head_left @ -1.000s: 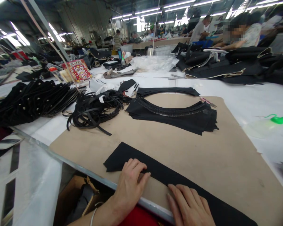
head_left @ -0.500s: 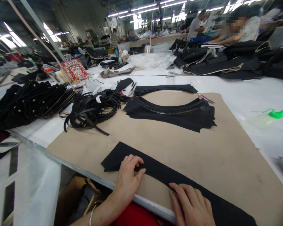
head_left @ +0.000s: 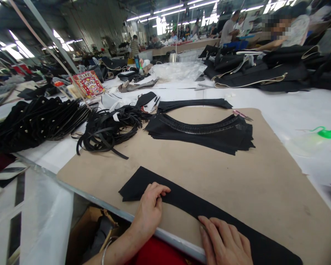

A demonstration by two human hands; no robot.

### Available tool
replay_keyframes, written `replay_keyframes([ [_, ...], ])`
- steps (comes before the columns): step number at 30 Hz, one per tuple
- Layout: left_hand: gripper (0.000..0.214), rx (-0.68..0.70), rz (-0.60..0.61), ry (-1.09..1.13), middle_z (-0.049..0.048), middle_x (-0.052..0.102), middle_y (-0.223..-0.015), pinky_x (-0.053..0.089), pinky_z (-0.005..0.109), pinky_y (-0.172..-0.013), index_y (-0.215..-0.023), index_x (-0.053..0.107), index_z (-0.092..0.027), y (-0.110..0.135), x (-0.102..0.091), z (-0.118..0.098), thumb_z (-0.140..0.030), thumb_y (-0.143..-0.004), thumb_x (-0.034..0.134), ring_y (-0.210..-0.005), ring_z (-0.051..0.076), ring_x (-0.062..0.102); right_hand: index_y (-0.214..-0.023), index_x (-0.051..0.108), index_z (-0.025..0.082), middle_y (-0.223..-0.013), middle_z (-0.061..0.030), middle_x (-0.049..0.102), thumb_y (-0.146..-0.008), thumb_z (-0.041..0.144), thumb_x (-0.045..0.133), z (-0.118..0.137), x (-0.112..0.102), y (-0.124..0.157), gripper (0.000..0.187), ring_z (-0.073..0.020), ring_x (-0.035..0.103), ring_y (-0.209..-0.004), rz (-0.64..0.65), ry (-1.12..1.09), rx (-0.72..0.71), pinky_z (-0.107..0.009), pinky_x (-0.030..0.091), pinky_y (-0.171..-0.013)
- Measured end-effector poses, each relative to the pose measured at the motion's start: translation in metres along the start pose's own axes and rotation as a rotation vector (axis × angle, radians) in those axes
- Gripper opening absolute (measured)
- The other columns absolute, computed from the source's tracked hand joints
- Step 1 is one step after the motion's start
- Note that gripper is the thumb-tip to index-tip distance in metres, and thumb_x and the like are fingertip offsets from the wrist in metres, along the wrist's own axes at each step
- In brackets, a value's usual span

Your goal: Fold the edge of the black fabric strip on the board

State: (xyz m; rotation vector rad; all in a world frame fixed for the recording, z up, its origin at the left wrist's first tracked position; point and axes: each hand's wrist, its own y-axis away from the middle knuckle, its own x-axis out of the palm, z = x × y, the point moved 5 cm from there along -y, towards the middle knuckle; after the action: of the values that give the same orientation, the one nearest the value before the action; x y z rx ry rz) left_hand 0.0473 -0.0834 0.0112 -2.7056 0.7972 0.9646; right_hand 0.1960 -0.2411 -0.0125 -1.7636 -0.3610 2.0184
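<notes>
White bench, brown board, long black cloth up front!

The board's near edge runs along the bench's own, and here's the cloth, lying flat beside it, slanting from left to right. Up toward the board's far edge sits a fanned stack of black pieces; over the left edge, a tangle of black straps spills onto the board. And the right hand lies over the cloth's near edge, fingers side by side; gripping or not, I cannot tell. The left hand, closer to the cloth's left end, is narrow, fingers curled at that same near edge; pinching or merely touching, I cannot tell. Off the board's right edge, a green-capped bottle; at the far right corner, pink-handled scissors, just beside the stack!
</notes>
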Motion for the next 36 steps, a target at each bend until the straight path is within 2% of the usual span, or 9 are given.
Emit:
replay_keyframes([
  [2, 0.039, 0.005, -0.012, -0.011, 0.0026, 0.059, -0.087, 0.045, 0.035, -0.081, -0.096, 0.065, -0.021, 0.0, 0.0, -0.002, 0.001, -0.073, 0.042, -0.087, 0.019, 0.056, -0.113, 0.063, 0.024, -0.091, -0.0019, 0.067, -0.092, 0.022, 0.05, 0.0, 0.0, 0.0, 0.025, -0.0177, 0.059, -0.08, 0.0, 0.005, -0.007, -0.034, 0.036, -0.075],
  [5, 0.029, -0.035, -0.019, -0.092, 0.0019, 0.059, -0.086, 0.044, 0.037, -0.079, -0.097, 0.065, -0.021, 0.0, 0.001, -0.002, -0.007, -0.072, 0.056, -0.085, 0.022, 0.054, -0.113, 0.063, 0.024, -0.091, -0.0023, 0.067, -0.091, 0.022, 0.05, 0.001, 0.0, 0.0, 0.026, -0.0179, 0.059, -0.08, -0.006, 0.002, -0.016, -0.034, 0.036, -0.075],
  [11, 0.045, 0.004, 0.005, -0.069, 0.002, 0.059, -0.088, 0.042, 0.036, -0.082, -0.101, 0.064, -0.021, 0.001, 0.007, -0.008, 0.004, -0.069, 0.044, -0.088, 0.02, 0.054, -0.115, 0.063, 0.024, -0.092, -0.0021, 0.067, -0.091, 0.022, 0.051, 0.001, -0.002, 0.001, 0.027, -0.018, 0.059, -0.081, -0.006, -0.011, -0.006, -0.035, 0.036, -0.077],
  [14, 0.031, -0.051, 0.007, -0.155, 0.0022, 0.057, -0.088, 0.04, 0.039, -0.081, -0.102, 0.063, -0.021, 0.001, 0.009, -0.011, -0.008, -0.074, 0.057, -0.086, 0.023, 0.052, -0.115, 0.062, 0.025, -0.094, -0.002, 0.067, -0.09, 0.022, 0.052, 0.001, -0.001, 0.001, 0.028, -0.0183, 0.06, -0.083, 0.009, -0.021, 0.003, -0.035, 0.036, -0.078],
  [16, 0.029, -0.08, 0.013, -0.206, 0.0015, 0.056, -0.086, 0.039, 0.04, -0.08, -0.101, 0.063, -0.022, 0.001, 0.011, -0.012, -0.01, -0.074, 0.061, -0.085, 0.023, 0.051, -0.115, 0.063, 0.025, -0.093, -0.0019, 0.067, -0.09, 0.022, 0.052, 0.001, -0.002, 0.001, 0.027, -0.0183, 0.06, -0.083, 0.003, -0.026, 0.009, -0.035, 0.036, -0.078],
  [21, 0.048, -0.043, 0.054, -0.141, -0.0001, 0.056, -0.084, 0.038, 0.034, -0.078, -0.101, 0.062, -0.024, -0.001, 0.012, -0.012, 0.007, -0.069, 0.042, -0.086, 0.02, 0.052, -0.114, 0.063, 0.024, -0.092, -0.0021, 0.067, -0.09, 0.021, 0.052, 0.002, -0.002, 0.001, 0.026, -0.0181, 0.06, -0.082, -0.015, -0.022, 0.009, -0.035, 0.036, -0.078],
  [27, 0.03, -0.097, 0.032, -0.203, -0.0007, 0.056, -0.082, 0.037, 0.035, -0.076, -0.099, 0.062, -0.025, -0.001, 0.013, -0.014, -0.009, -0.074, 0.058, -0.084, 0.022, 0.052, -0.114, 0.063, 0.025, -0.093, -0.0027, 0.068, -0.091, 0.022, 0.052, 0.002, -0.003, 0.001, 0.026, -0.0185, 0.06, -0.083, -0.009, -0.026, 0.014, -0.035, 0.036, -0.079],
  [33, 0.048, -0.048, 0.022, -0.174, 0.0001, 0.059, -0.085, 0.039, 0.037, -0.079, -0.099, 0.063, -0.026, 0.0, 0.015, -0.01, 0.005, -0.069, 0.041, -0.087, 0.021, 0.054, -0.114, 0.063, 0.025, -0.092, -0.0025, 0.068, -0.091, 0.022, 0.051, 0.003, -0.003, 0.001, 0.026, -0.0189, 0.06, -0.082, -0.016, -0.026, 0.02, -0.036, 0.036, -0.079],
  [36, 0.048, 0.037, -0.017, -0.176, 0.0039, 0.062, -0.097, 0.043, 0.039, -0.082, -0.104, 0.063, -0.023, 0.007, 0.014, -0.013, 0.004, -0.076, 0.036, -0.094, 0.022, 0.055, -0.115, 0.063, 0.024, -0.092, -0.0029, 0.068, -0.092, 0.022, 0.051, 0.003, -0.004, -0.001, 0.026, -0.0193, 0.059, -0.083, -0.022, -0.036, 0.04, -0.036, 0.036, -0.079],
])
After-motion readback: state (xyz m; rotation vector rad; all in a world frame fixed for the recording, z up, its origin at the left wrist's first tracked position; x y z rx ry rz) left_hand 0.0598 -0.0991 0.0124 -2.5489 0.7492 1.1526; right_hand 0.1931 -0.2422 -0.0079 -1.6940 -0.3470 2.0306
